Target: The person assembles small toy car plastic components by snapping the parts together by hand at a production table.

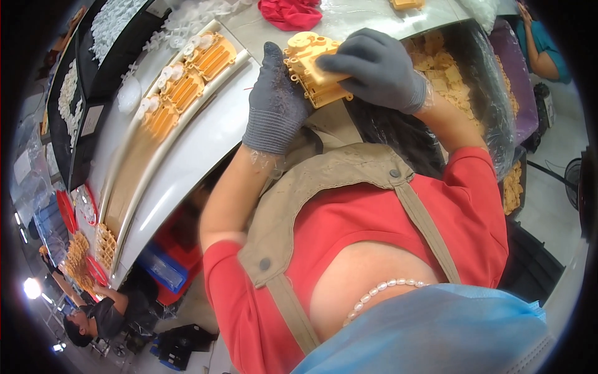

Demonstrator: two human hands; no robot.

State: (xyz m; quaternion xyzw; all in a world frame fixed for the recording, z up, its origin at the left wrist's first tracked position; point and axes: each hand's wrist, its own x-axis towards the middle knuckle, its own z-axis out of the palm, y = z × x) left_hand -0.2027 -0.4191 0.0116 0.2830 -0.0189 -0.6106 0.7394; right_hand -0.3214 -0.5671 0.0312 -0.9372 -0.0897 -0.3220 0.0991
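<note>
A blue face mask (430, 336) is being worn closest to the lens; a pearl-like necklace (377, 290), a red shirt (367, 215) and a tan apron (271, 237) are being worn past it. A yellow plastic housing (306, 70) is being held up in front of the apron, at the counter (205, 146) edge, between both grey-gloved hands. Its left side is being cradled by the left hand (275, 103), thumb pointing up, other fingers mostly hidden by the housing. Its upper right is being gripped by the right hand (377, 70), fingers bent across the top. Whether one piece or two stacked is being held can't be told. To the left, a row of yellow trays (180, 93) with white parts (168, 78) along one side is being carried in a white-railed track (124, 187). Small white pieces are being kept in black bins (93, 93) beyond. A red cloth (289, 12) is being left at the far side. More yellow parts (442, 71) are being stored right of the hands in a plastic-lined bin (498, 134). Yellow lattice-like pieces (79, 258) are being handled by a co-worker (103, 318), lower left.
</note>
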